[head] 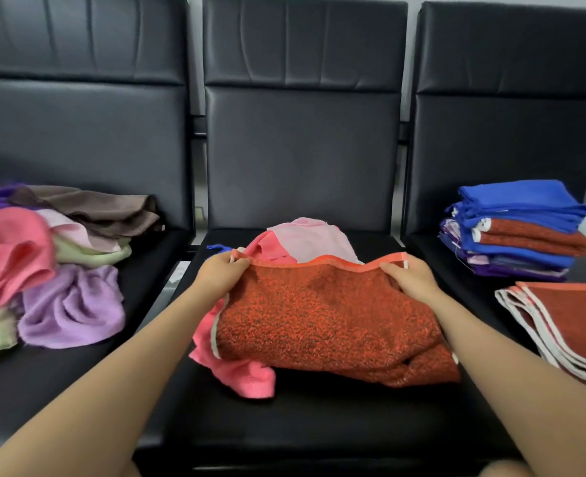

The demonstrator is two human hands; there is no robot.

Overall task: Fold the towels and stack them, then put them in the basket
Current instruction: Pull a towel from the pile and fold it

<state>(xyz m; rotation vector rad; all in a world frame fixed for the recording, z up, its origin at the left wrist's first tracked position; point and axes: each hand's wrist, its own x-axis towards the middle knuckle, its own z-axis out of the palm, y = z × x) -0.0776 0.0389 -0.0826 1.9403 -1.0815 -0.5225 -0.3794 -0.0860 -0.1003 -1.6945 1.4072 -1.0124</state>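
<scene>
Your left hand (221, 274) pinches the far left corner of the rust-orange terry towel with the pale orange hem (329, 321), and your right hand (412, 278) grips its far right corner, fingers curled over the hem. The towel lies on the middle black padded chair seat (319, 418), its long axis running left to right between your hands, the hemmed edge lifted and facing away from you, the rest sagging in a rumpled heap toward you. Under it sit a coral pink cloth (246, 373) poking out at the near left and a pale pink cloth (310, 241) behind. On the left seat lies a loose pile of unfolded towels (54, 270). On the right seat stands a folded stack of blue, rust and purple towels (518, 228), with a folded rust towel edged in white (573, 325) just in front of it.
</scene>
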